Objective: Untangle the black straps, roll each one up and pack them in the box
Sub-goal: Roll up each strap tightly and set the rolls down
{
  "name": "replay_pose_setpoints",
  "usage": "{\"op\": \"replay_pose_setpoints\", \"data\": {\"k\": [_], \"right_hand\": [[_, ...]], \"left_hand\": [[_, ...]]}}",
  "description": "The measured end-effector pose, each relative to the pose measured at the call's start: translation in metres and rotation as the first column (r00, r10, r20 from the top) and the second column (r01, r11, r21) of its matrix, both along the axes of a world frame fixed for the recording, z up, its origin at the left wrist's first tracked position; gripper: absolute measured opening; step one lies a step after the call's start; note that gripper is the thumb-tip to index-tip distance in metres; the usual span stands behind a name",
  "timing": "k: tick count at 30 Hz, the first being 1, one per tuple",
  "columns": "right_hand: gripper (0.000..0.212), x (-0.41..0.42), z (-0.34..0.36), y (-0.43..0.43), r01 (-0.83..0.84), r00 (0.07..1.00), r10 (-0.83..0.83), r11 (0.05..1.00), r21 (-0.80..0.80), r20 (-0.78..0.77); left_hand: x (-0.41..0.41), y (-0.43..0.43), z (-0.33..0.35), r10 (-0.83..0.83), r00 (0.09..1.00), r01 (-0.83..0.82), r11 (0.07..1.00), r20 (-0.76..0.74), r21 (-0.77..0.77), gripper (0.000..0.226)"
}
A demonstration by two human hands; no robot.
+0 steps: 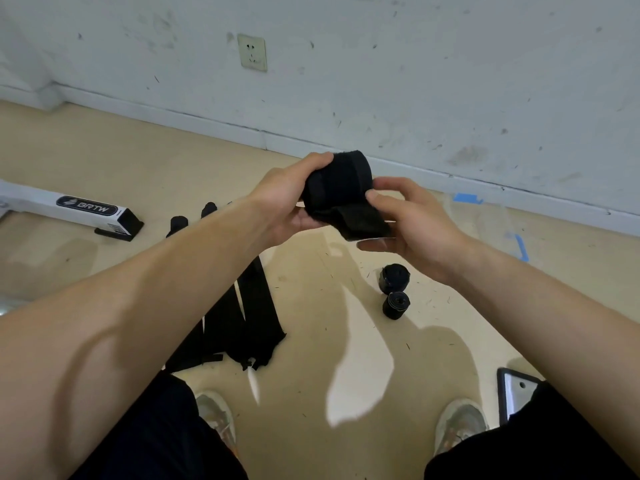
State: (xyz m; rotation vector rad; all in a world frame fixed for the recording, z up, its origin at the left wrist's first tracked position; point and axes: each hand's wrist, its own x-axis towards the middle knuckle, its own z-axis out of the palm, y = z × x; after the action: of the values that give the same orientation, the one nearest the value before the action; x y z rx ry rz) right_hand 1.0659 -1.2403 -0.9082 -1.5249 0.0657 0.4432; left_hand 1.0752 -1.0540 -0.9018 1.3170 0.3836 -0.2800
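Observation:
A thick black strap roll [341,183] is held up in front of me, above the floor. My left hand [287,199] grips it from the left with the thumb on top. My right hand [412,220] pinches the loose flat end of the strap [363,223] that hangs from the roll. Two finished black rolls [394,278] [396,305] stand on the floor to the right. Flat unrolled black straps [242,323] lie in a heap on the floor under my left forearm. The white box [69,206] with a black label lies on the floor at the left.
Two small black pieces [178,223] lie near the box. A dark-framed phone or tablet [516,393] lies by my right knee. Blue tape marks [467,198] sit near the baseboard. A wall with a socket [252,52] runs behind. My shoes [460,424] are at the bottom.

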Motion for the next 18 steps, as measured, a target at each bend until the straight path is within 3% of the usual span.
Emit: {"op": "replay_pose_setpoints", "data": {"k": [8,14,18], "right_hand": [[0.035,-0.001,0.023,-0.019,-0.118,0.917,0.211,0.954,-0.275,0.34],[0.025,-0.003,0.025,-0.023,-0.18,0.871,0.307,0.926,-0.332,0.384],[0.012,0.002,0.023,-0.025,-0.103,0.847,0.277,0.923,-0.371,0.454]], "left_hand": [[0.003,0.009,0.002,0.026,1.0,-0.027,0.999,-0.009,-0.027,0.033],[0.002,0.003,0.003,0.042,0.999,-0.043,0.998,-0.017,-0.043,0.028],[0.003,0.004,-0.001,0.022,1.0,-0.022,1.0,-0.007,-0.002,0.028]]}}
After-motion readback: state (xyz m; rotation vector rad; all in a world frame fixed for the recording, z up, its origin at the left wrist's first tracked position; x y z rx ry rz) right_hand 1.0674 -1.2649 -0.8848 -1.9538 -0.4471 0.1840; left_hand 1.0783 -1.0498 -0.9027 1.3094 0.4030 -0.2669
